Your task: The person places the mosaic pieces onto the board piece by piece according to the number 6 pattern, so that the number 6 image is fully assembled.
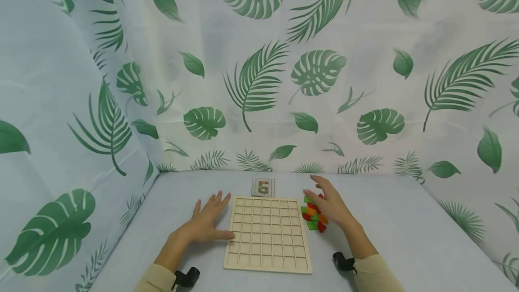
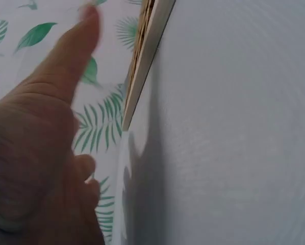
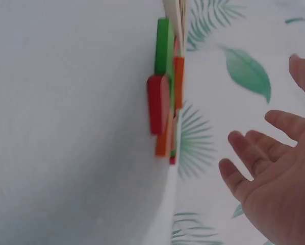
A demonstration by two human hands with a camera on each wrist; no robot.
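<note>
A pale wooden board (image 1: 267,238) with a grid of shallow square cells lies flat on the table. My left hand (image 1: 207,224) is spread at its left side, the thumb reaching over the board's edge; whether it touches cannot be told. In the left wrist view the hand (image 2: 35,132) appears beside the board's side (image 2: 145,61). Over a loose pile of coloured tiles (image 1: 312,215) right of the board, my right hand (image 1: 332,204) hovers with fingers apart, holding nothing. The right wrist view shows a green tile (image 3: 164,48), a red tile (image 3: 157,104) and an orange tile (image 3: 179,81).
Behind the board lies a small gridded card (image 1: 262,187) with a coloured letter G pattern. The table (image 1: 162,220) has a pale cover. Leaf-printed white curtains (image 1: 259,80) stand at the back and both sides. Each wrist wears a black device (image 1: 188,277).
</note>
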